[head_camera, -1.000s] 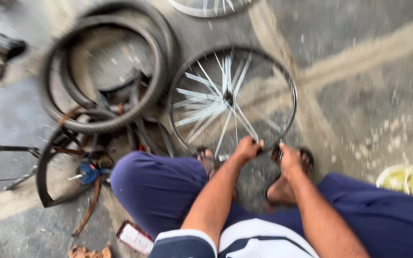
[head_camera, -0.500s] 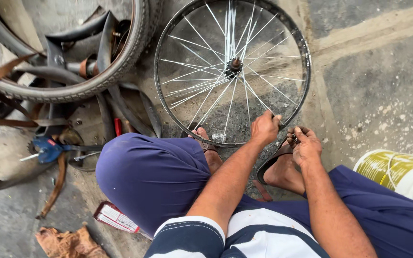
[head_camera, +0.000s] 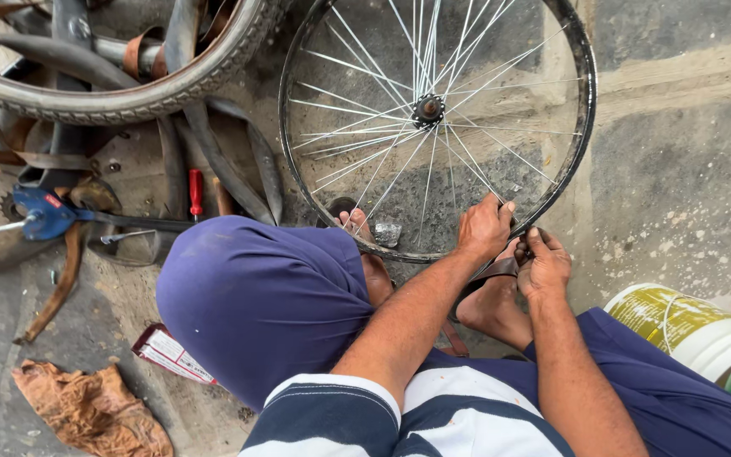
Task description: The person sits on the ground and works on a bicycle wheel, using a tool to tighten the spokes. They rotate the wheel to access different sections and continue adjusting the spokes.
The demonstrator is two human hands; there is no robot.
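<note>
Both hands (head_camera: 513,245) on the near rim of the spoked wheel (head_camera: 433,110)

even, soft daylight, bright throughout; faint diffuse shadows under wheel rim (head_camera: 581,144) and knees; sharp focus at centre, slight wide-angle stretch at edges; no glare, no motion blur.

Wheel on the ground before the squatting person, clutter to the left.

The spoked wheel (head_camera: 433,118) lies ahead of the knees; both hands, left hand (head_camera: 484,228) and right hand (head_camera: 541,264), meet at its near rim. A tyre (head_camera: 120,93) lies left, a screwdriver (head_camera: 195,193) below it. A bucket (head_camera: 687,326) stands right, perhaps touching the leg; a rag (head_camera: 90,410) lies near-left.
</note>
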